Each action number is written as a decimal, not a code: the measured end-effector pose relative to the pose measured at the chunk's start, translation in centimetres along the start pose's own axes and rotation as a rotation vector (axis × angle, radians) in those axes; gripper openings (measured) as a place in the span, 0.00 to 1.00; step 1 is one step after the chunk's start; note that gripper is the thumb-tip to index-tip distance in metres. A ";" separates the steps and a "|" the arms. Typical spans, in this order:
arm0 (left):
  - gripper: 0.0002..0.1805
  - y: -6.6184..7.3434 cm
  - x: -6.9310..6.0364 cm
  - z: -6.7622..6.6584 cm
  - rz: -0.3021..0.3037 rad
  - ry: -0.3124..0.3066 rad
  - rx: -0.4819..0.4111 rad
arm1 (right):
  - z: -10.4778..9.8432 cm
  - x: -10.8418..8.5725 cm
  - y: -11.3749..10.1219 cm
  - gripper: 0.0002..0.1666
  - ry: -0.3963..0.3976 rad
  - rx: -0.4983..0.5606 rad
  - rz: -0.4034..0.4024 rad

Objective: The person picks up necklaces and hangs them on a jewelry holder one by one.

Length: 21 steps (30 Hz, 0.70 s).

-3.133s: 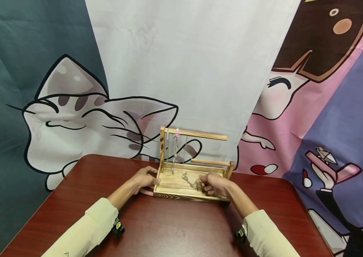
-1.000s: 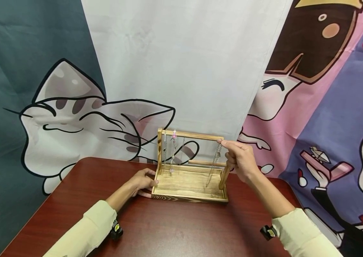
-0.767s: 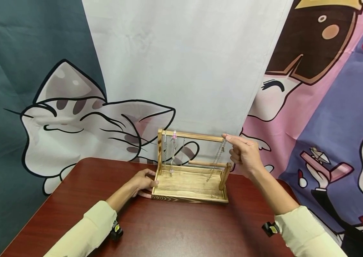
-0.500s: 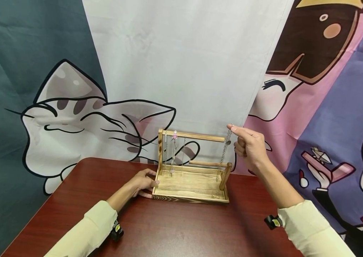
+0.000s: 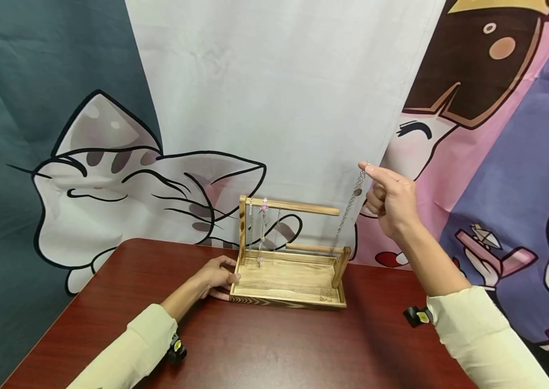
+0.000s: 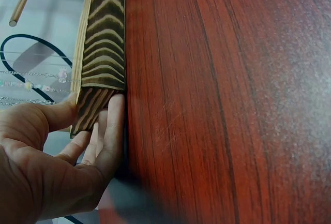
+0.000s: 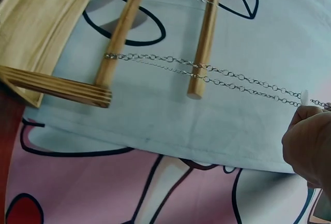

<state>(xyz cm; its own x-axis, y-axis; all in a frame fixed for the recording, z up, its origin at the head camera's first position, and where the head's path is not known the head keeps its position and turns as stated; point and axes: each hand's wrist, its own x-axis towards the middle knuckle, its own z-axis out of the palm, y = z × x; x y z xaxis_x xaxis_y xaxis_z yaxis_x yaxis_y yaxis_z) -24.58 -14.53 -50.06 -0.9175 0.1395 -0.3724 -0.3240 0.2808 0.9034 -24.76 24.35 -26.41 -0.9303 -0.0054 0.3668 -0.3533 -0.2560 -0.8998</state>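
A wooden jewelry stand (image 5: pixel 284 276) has a tray base and two side posts. Its upper bar (image 5: pixel 303 207) extends from the left post, its lower bar (image 5: pixel 310 248) from the right. My left hand (image 5: pixel 216 276) grips the tray's left end, thumb on the rim, as the left wrist view also shows (image 6: pixel 57 167). High at the right, my right hand (image 5: pixel 393 202) pinches a silver chain necklace (image 5: pixel 349 208) with a small round pendant (image 5: pixel 357 192). In the right wrist view two strands of the necklace (image 7: pixel 248 80) cross both bars; whether they loop any is unclear.
Several thin chains hang from the upper bar's left part, among them a beaded one (image 5: pixel 263 227) with a pink piece. The stand sits on a reddish-brown table (image 5: pixel 274 346). Behind it hangs a printed cloth (image 5: pixel 274 97) with cartoon figures.
My right hand has lifted the chain necklace out of the tray, then up and right beyond the upper bar's free end. My left hand stays at the tray's left end.
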 end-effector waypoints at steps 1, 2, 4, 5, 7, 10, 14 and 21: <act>0.29 0.1 0.0 0.0 0.001 0.000 0.002 | -0.1 0.2 -0.2 0.19 0.002 0.004 -0.009; 0.29 0.2 0.1 0.0 0.003 0.000 0.003 | -0.1 0.5 -0.5 0.19 0.005 0.012 -0.017; 0.29 0.5 0.2 -0.1 0.006 -0.001 0.005 | -0.3 1.0 -0.9 0.17 0.011 0.029 -0.037; 0.29 0.6 0.2 -0.1 0.009 -0.002 0.006 | -0.4 1.2 -1.0 0.17 0.012 0.038 -0.042; 0.29 0.7 0.3 -0.1 0.014 -0.004 0.006 | -0.5 1.6 -1.2 0.15 0.015 0.055 -0.052; 0.29 0.8 0.3 -0.1 0.024 -0.006 0.005 | -0.7 2.0 -1.1 0.14 0.025 0.053 -0.053; 0.29 0.4 0.0 0.0 0.016 0.002 -0.001 | -0.8 2.0 0.1 0.14 0.052 0.022 0.004; 0.28 -0.1 0.0 -0.1 0.018 0.004 -0.013 | -0.8 2.0 2.5 0.16 0.055 -0.004 0.090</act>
<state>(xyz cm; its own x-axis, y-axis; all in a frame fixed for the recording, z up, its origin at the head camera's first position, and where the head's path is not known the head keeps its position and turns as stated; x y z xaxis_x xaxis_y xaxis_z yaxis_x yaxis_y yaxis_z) -24.55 -14.63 -50.09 -0.9241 0.1409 -0.3551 -0.3101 0.2663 0.9126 -27.63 24.43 -28.12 -0.9622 0.0248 0.2711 -0.2683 -0.2532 -0.9294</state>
